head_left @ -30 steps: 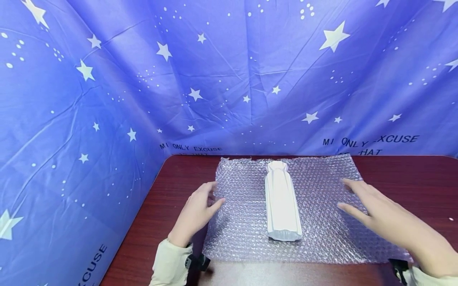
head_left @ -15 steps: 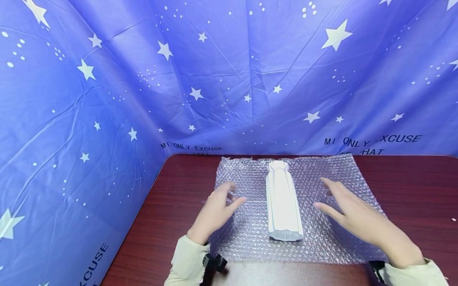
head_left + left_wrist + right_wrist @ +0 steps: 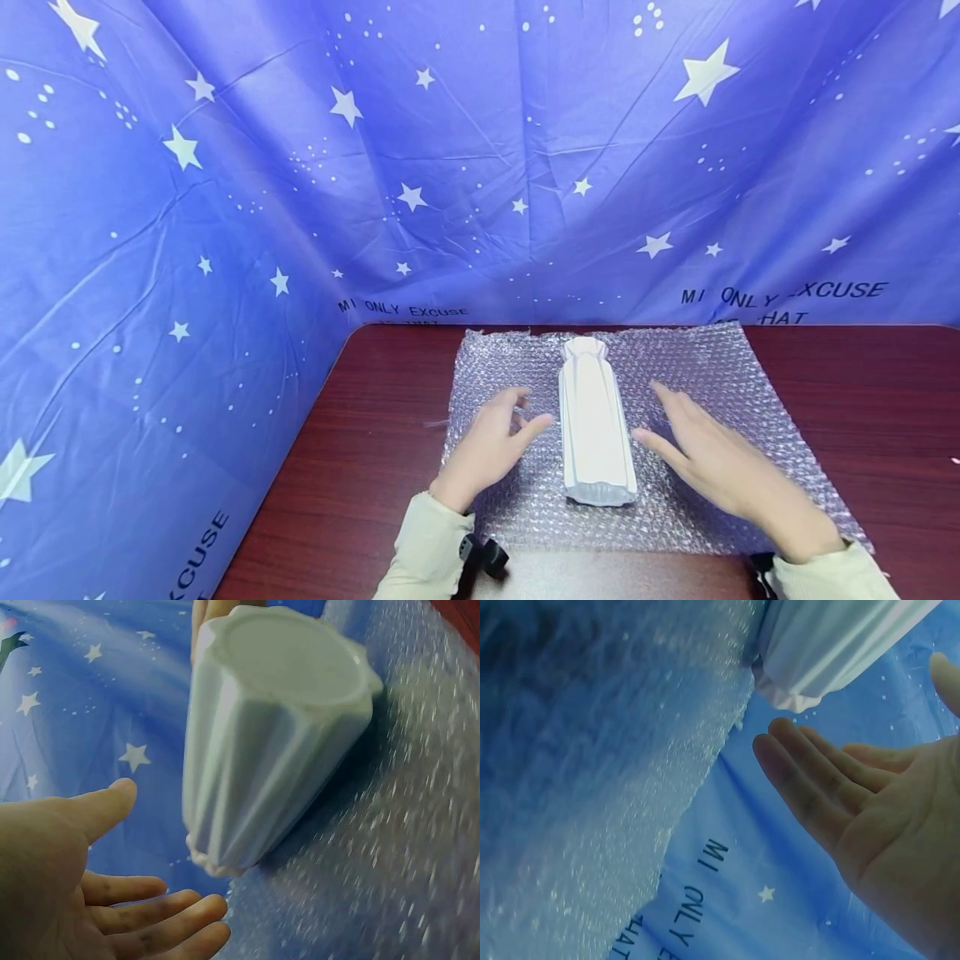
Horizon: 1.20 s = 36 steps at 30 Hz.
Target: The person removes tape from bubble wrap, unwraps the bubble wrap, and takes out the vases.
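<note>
A white fluted vase (image 3: 595, 425) lies on its side on a sheet of bubble wrap (image 3: 517, 508), its narrow neck toward the back and its base toward the front. My left hand (image 3: 491, 442) hovers just left of the vase, thumb and fingers spread apart and holding nothing. On the other side my right hand (image 3: 712, 454) is held with fingers extended, its thumb tip close to the vase. The left wrist view shows the flat base and ridged side of the vase (image 3: 277, 735). In the right wrist view the scalloped rim of the vase (image 3: 802, 682) lies beyond the fingertips.
The bubble wrap covers the middle of a dark red wooden table (image 3: 360, 417), reaching near its back edge. A blue star-printed cloth (image 3: 480, 167) hangs behind the table and along its left side.
Both hands have moved inward over the bubble wrap, the left one rightward and the right one leftward, so they are closer to the vase. The vase stays where it was.
</note>
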Motion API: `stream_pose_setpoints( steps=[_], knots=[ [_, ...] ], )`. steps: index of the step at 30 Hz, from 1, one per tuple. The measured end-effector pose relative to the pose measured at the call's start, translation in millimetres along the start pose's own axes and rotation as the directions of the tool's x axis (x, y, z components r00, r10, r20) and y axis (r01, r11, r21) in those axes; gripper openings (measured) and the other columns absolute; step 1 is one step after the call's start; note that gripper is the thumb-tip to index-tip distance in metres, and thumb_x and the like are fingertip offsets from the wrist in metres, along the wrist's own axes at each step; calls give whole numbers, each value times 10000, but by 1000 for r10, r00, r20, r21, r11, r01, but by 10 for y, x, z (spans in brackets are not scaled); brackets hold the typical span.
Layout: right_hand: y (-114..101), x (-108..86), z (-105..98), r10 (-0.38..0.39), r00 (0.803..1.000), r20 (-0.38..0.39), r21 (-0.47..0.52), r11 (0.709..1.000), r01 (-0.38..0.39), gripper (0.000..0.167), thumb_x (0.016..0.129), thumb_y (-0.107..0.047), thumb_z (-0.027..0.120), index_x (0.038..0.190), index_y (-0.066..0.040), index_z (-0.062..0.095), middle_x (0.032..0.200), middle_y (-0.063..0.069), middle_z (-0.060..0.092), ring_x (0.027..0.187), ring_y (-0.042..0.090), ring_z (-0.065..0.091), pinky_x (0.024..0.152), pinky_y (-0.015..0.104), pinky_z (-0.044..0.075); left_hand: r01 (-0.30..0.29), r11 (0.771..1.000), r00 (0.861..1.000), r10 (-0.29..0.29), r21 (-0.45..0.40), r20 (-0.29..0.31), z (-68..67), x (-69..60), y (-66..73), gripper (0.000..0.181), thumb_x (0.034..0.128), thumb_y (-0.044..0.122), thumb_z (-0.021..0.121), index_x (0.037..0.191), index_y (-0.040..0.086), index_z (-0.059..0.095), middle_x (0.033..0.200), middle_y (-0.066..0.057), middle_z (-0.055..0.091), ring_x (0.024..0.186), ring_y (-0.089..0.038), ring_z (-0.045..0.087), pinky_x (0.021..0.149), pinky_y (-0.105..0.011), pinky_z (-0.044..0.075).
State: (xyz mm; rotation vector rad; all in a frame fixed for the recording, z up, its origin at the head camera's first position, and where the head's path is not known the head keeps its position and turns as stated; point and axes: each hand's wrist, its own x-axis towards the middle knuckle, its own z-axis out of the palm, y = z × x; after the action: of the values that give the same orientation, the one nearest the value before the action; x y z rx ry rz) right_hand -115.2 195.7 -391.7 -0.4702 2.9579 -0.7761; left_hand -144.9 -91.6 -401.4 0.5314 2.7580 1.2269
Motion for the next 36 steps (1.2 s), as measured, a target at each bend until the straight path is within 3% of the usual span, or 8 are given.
stream_pose_setpoints(
  steps=[5,20,24,30,36],
  knots=[
    [-41,7,37,0,1000,16,9,1000,0,813,1029,-536,409,1551,43,180,1557,334,240,1384,555,284,1073,729,248,5,1000,1000,-5,-11,16,102,47,30,674,983,541,519,1421,29,476,1230,-86,619,951,-89,623,803,-261,541],
    [-228,209,96,38,996,83,107,993,-47,920,1023,-595,342,1532,121,70,1575,360,119,1431,543,179,1140,680,173,50,998,998,-49,-35,42,217,103,53,704,976,571,506,1437,41,465,1216,-46,640,999,-113,631,854,-282,549],
    [-228,230,149,6,996,90,143,990,-19,906,1027,-575,361,1532,121,74,1573,361,134,1424,540,206,1134,676,199,48,998,998,-46,-33,44,253,104,65,695,980,565,505,1421,29,481,1213,-62,650,970,-113,639,834,-275,553],
    [-191,186,186,-34,993,116,234,972,6,872,1033,-512,424,1539,105,74,1570,371,129,1422,557,182,1112,706,193,88,993,991,-79,-76,106,356,99,57,717,963,618,493,1434,77,476,1234,-46,640,917,-44,630,769,-234,542],
    [-191,233,192,-76,992,96,266,963,48,825,1039,-485,431,1556,62,95,1575,348,158,1425,546,195,1112,704,200,74,988,991,-58,-132,122,374,131,36,722,958,582,539,1459,71,434,1082,-26,697,822,-34,637,719,-217,537]
  ],
)
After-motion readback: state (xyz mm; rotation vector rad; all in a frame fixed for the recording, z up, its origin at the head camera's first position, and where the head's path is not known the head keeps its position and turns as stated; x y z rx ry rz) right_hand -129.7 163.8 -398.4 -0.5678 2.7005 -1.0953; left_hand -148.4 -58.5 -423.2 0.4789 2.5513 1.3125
